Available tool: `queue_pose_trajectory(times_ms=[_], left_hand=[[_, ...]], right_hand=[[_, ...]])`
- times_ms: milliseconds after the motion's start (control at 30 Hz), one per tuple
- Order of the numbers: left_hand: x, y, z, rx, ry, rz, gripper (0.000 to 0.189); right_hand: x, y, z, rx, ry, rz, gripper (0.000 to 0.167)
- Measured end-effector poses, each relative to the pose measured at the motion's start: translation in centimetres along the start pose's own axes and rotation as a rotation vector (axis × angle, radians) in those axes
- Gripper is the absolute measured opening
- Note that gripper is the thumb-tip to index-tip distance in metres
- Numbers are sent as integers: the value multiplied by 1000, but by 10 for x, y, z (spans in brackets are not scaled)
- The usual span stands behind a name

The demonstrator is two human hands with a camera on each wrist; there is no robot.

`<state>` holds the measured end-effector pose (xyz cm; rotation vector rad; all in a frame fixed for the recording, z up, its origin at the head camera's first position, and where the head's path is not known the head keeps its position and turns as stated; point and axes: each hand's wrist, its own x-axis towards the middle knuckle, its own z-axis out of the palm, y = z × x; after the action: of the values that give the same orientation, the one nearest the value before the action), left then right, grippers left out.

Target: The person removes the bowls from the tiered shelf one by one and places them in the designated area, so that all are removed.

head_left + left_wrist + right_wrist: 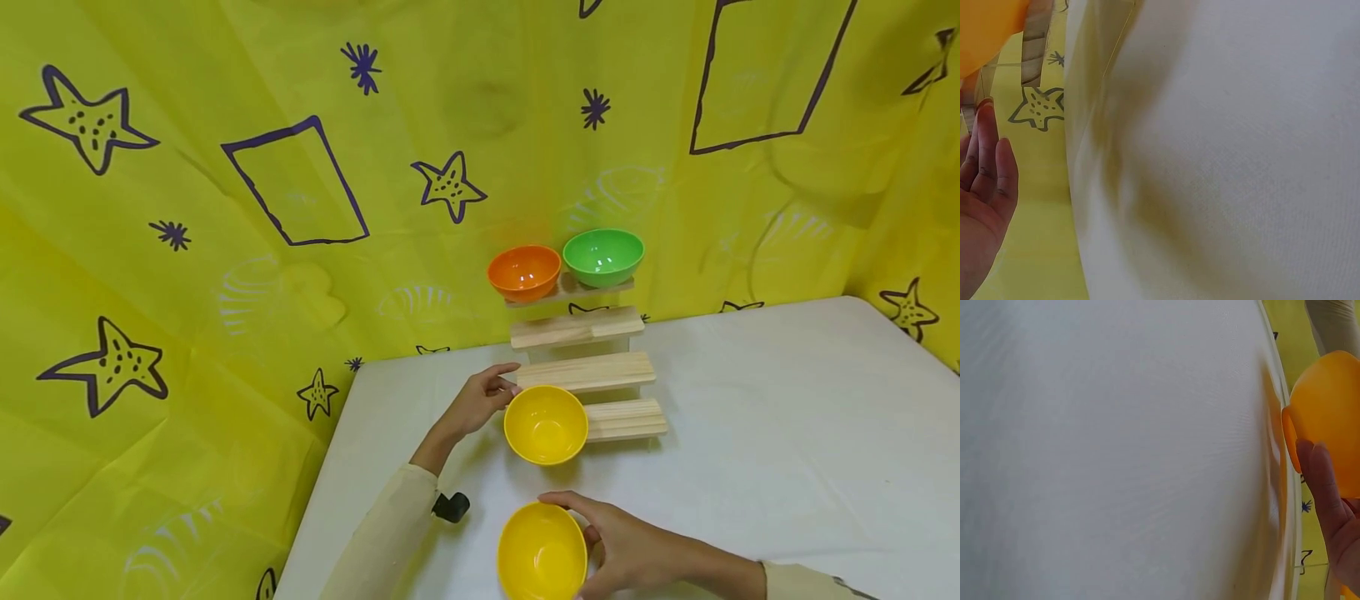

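My right hand (637, 546) grips a yellow bowl (542, 552) by its right side, fingers spread along the rim, in front of a stepped wooden rack (585, 372). In the right wrist view its fingers (1322, 469) lie against that bowl's wall (1329, 412). Another yellow bowl (546, 425) sits at the left of the rack's lowest step. Beside it, my left hand (480, 400) reaches to the rack's left end, fingertips right at a step's edge and close to the bowl's rim. Its fingers (986, 150) look nearly straight in the left wrist view.
On the top step stand an orange bowl (524, 273) at left and a green bowl (603, 257) at right. The rack stands on a white-covered table (765, 433). A yellow patterned curtain (300, 300) hangs close behind and along the left side.
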<state>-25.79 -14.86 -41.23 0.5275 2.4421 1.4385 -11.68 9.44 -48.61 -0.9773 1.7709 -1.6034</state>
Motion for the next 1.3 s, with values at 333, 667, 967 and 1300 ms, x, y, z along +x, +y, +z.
queue_pose_trajectory(times_ms=[333,667,967,1300], left_hand=[[-2,1,-1,13,-11,18,47],[-1,0,-1,21,-12,16,47],[15,-30,2,29,-6,21,49],[16,-33,3,22,20,30,46]], right_hand=[[13,-4,8,-65,24,36,94],[21,-3,14,-30,17,42,96],[28,-1,14,-3,-9,53,99],[30,-3,13,-90,11,49,97]])
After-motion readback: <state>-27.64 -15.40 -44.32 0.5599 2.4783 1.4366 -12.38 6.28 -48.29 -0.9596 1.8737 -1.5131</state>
